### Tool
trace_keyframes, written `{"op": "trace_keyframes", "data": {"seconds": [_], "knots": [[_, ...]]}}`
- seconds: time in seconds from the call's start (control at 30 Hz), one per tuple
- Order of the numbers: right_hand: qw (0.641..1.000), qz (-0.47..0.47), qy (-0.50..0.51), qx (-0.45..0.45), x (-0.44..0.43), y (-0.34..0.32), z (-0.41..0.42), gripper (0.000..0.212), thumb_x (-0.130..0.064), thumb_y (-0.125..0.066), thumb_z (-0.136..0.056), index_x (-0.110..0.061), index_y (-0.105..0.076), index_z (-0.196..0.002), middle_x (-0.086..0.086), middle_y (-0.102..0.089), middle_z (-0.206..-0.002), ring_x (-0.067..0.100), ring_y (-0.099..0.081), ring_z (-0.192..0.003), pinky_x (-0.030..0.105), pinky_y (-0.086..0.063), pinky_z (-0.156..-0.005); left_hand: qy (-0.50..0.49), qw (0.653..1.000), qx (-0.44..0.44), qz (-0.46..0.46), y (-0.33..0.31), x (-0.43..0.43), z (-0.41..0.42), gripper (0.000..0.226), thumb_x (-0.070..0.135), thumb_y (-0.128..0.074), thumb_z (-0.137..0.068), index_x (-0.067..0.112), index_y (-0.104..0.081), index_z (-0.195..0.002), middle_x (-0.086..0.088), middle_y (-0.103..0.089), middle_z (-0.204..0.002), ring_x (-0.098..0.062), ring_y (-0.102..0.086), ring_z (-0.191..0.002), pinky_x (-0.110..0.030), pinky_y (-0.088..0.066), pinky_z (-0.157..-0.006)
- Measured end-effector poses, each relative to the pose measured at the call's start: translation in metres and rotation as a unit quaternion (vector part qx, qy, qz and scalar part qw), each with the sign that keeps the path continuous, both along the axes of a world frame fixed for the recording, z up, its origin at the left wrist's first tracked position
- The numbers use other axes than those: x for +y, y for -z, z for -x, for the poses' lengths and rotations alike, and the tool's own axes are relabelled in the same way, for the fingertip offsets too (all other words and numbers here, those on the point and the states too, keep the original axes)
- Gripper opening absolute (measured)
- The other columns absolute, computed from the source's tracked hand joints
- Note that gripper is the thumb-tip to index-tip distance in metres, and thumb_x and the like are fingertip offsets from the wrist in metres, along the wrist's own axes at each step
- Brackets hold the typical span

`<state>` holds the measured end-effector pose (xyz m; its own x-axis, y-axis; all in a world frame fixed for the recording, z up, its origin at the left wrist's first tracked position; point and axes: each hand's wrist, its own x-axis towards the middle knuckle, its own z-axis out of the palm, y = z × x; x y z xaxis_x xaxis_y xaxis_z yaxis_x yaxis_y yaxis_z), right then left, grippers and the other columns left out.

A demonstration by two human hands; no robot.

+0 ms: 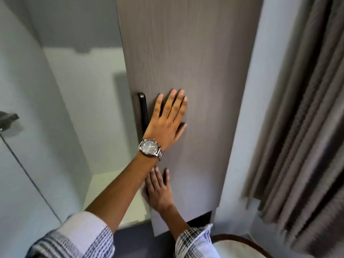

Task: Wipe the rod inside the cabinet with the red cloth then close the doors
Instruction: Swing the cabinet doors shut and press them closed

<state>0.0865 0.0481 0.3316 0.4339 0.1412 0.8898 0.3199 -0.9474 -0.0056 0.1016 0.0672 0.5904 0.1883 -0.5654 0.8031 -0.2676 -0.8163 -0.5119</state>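
My left hand [168,118], with a metal watch on its wrist, lies flat with fingers spread on the outer face of the brown wood-grain right cabinet door [195,62], just right of its black handle [143,112]. My right hand [158,190] also presses flat on the same door, lower down near its inner edge. Both hands hold nothing. The cabinet interior [83,108] shows white to the left of the door. Neither the rod nor the red cloth is in view.
At the left, the inside of the left door [22,146] stands open with a dark metal fitting [8,118] on it. Grey-brown curtains [301,127] hang at the right beside a white wall. A round wood-rimmed seat [240,246] sits at the bottom right.
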Motion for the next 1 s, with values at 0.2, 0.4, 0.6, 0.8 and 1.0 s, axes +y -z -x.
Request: {"op": "trace_keyframes", "data": {"seconds": [0.2, 0.4, 0.6, 0.8, 1.0], "knots": [[1.000, -0.012, -0.010, 0.013, 0.005, 0.001, -0.027, 0.049, -0.027, -0.059, -0.092, -0.009, -0.057, -0.138, 0.010, -0.049, -0.146, 0.027, -0.037, -0.144, 0.061, -0.015, -0.118, -0.007, 1.000, -0.012, -0.005, 0.004, 0.004, -0.034, 0.084, 0.065, -0.034, -0.101, 0.011, -0.013, -0.161, -0.013, -0.018, -0.168, -0.034, -0.018, -0.155, -0.059, -0.009, -0.123], [0.998, 0.017, 0.011, 0.066, 0.007, 0.003, -0.054, 0.046, -0.031, -0.030, -0.104, -0.011, -0.040, -0.144, 0.009, -0.040, -0.155, 0.025, 0.000, -0.155, 0.061, -0.007, -0.119, -0.001, 0.999, -0.014, -0.029, 0.006, 0.008, -0.066, 0.082, 0.070, -0.029, -0.101, 0.020, -0.011, -0.162, -0.015, -0.010, -0.168, -0.039, -0.006, -0.154, -0.064, 0.000, -0.123], [0.984, 0.038, 0.041, 0.168, 0.015, -0.006, -0.044, 0.051, -0.032, -0.040, -0.097, -0.011, -0.048, -0.143, 0.006, -0.046, -0.152, 0.032, 0.004, -0.154, 0.060, -0.001, -0.118, -0.022, 0.999, -0.016, -0.036, 0.006, 0.008, -0.065, 0.079, 0.069, -0.029, -0.101, 0.020, -0.014, -0.162, -0.014, -0.014, -0.168, -0.039, -0.012, -0.155, -0.066, -0.005, -0.122], [0.944, -0.037, 0.099, 0.313, 0.045, -0.038, 0.007, 0.076, -0.020, -0.051, -0.100, -0.003, -0.001, -0.155, 0.019, -0.001, -0.164, 0.037, -0.008, -0.153, 0.063, -0.014, -0.121, -0.033, 0.987, 0.142, 0.062, -0.028, 0.033, 0.021, 0.075, 0.064, -0.045, -0.097, 0.017, -0.037, -0.155, -0.014, -0.024, -0.166, -0.032, -0.026, -0.153, -0.057, -0.020, -0.125], [0.838, -0.302, -0.008, 0.454, 0.131, -0.066, 0.070, 0.079, -0.040, -0.046, -0.102, -0.005, -0.004, -0.159, 0.027, 0.002, -0.165, 0.042, -0.013, -0.150, 0.056, -0.029, -0.118, -0.208, 0.939, -0.005, 0.274, -0.070, 0.212, 0.147, 0.059, 0.046, -0.055, -0.091, 0.012, -0.058, -0.139, -0.017, -0.035, -0.161, -0.039, -0.027, -0.152, -0.061, -0.019, -0.124]]}}
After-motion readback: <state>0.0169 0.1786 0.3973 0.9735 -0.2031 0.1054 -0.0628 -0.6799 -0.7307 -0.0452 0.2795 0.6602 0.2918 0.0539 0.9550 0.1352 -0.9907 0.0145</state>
